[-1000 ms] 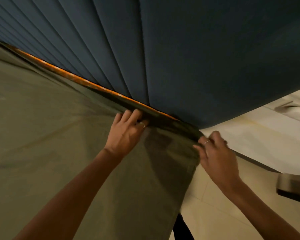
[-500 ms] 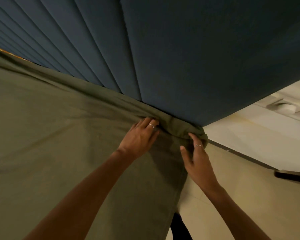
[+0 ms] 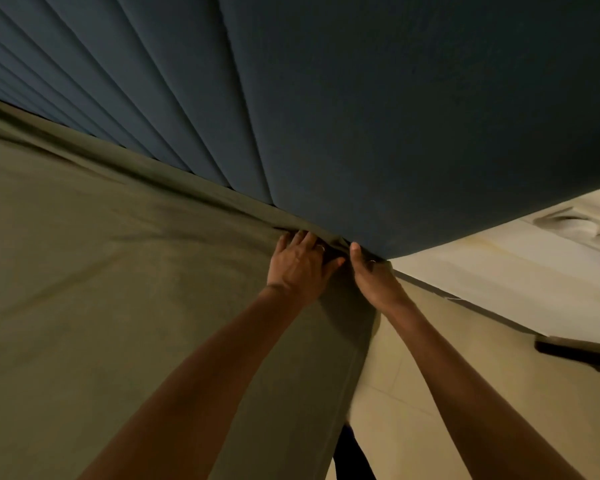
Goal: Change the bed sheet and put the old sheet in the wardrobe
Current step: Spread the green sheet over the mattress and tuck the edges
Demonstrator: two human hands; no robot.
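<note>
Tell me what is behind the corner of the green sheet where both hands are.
Directly behind the green sheet corner stands the dark blue padded headboard. The left hand and right hand press fabric into that seam. What lies under the sheet is covered and cannot be seen.

There is 1 olive-green sheet (image 3: 101, 289) spread over 1 bed, and 1 dark blue padded headboard (image 3: 361, 116) with vertical channels. 2 hands are in view: 1 left hand (image 3: 300, 263) and 1 right hand (image 3: 373, 275). 1 dark object (image 3: 575, 353) lies on the floor (image 3: 447, 393).
</note>
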